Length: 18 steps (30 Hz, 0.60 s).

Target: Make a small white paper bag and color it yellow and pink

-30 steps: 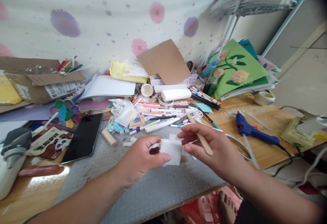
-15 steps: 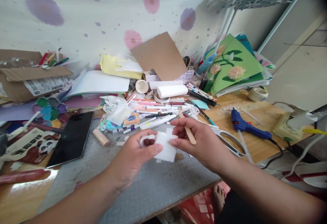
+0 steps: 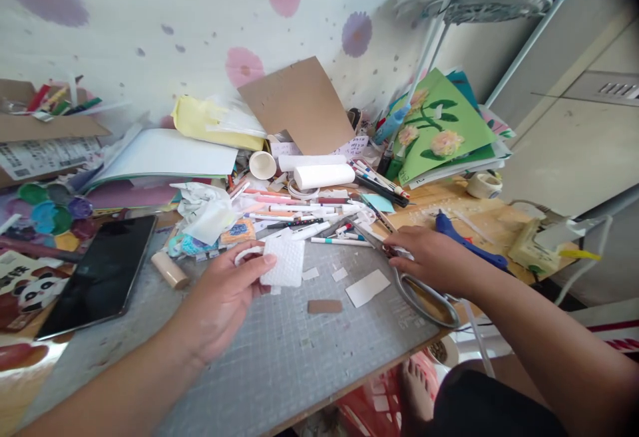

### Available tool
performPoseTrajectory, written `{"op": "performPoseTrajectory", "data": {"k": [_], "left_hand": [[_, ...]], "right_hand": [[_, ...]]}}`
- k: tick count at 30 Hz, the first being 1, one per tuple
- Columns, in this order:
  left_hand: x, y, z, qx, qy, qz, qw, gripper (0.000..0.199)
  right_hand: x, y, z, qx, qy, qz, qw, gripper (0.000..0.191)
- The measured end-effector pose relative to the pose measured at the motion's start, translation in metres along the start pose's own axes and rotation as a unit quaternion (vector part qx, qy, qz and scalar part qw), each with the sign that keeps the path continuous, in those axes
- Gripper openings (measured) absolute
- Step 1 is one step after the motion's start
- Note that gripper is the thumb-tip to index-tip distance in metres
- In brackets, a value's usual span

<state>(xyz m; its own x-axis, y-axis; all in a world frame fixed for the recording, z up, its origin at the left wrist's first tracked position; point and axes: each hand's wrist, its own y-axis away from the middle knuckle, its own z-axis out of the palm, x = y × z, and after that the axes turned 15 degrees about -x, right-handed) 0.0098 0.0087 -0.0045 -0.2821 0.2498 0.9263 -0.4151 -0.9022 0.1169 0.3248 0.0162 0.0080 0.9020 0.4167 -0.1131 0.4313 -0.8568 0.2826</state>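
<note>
Scissors [image 3: 405,291] sit by the pens [image 3: 342,241], touched by the right hand [image 3: 424,257], its grip unclear; a careless lift could scatter those pens. The left hand [image 3: 229,291] pinches a white piece [image 3: 287,265] above the mat [image 3: 224,377]; squeezing hard might dent it.

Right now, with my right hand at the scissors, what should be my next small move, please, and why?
Perhaps slide your right hand back to the handle loops of the scissors: it seems to grip them toward the blade end, and no fingers show through the loops. Your left hand holds the white textured piece.
</note>
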Motion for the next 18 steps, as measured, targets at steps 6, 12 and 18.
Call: {"op": "performPoseTrajectory", "data": {"k": [6, 12, 18], "left_hand": [[-0.002, 0.000, 0.000, -0.008, 0.015, -0.024, 1.000, 0.011], [-0.001, 0.001, 0.003, -0.002, 0.016, -0.040, 0.999, 0.023], [0.000, 0.004, 0.004, -0.019, 0.018, -0.027, 0.999, 0.024]], "right_hand": [[-0.027, -0.008, -0.002, 0.061, 0.018, 0.001, 0.998, 0.028], [-0.067, -0.032, 0.009, 0.031, 0.014, -0.064, 0.997, 0.020], [-0.074, -0.043, 0.012, 0.019, -0.020, -0.062, 0.998, 0.010]]}}
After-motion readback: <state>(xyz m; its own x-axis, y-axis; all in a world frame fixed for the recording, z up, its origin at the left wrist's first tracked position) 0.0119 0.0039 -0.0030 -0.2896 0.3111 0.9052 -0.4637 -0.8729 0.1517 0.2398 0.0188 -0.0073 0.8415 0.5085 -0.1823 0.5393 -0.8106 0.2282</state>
